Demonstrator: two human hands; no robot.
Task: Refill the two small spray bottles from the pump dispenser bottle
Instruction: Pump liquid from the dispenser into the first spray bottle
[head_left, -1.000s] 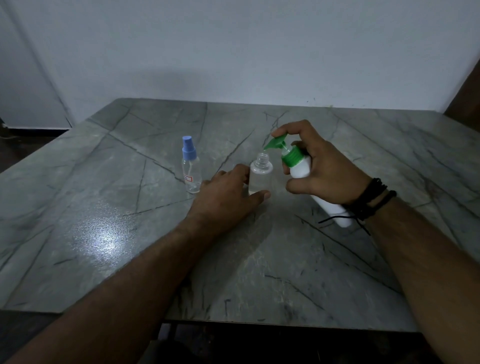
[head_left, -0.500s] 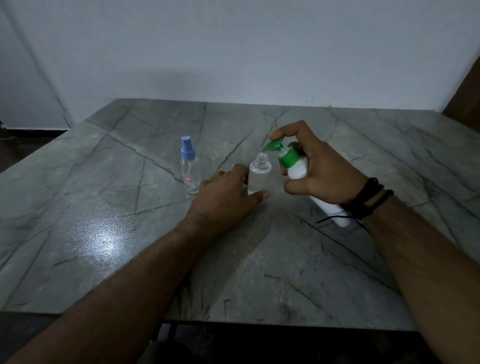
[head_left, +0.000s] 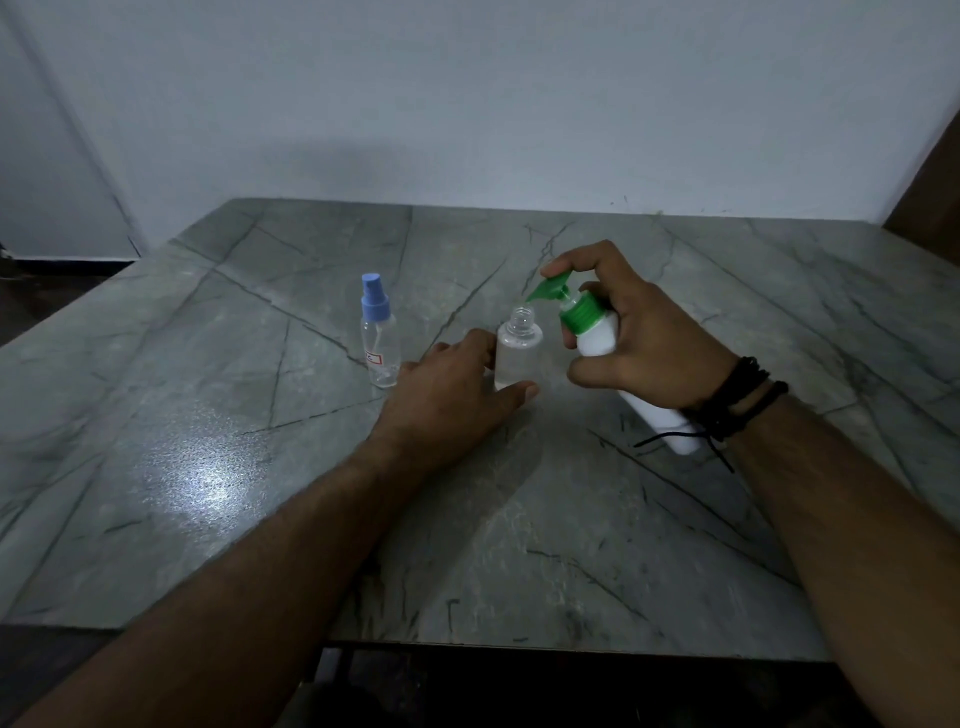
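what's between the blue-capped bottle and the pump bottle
In the head view, the uncapped spray bottle, held by the left hand, stands between the blue-capped bottle and the pump bottle.

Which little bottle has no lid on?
The small clear bottle that the left hand holds, under the green pump spout. Its neck is open; the other clear spray bottle wears its blue cap.

Pump bottle (head_left: 597, 340) middle behind right hand (head_left: 644, 343)
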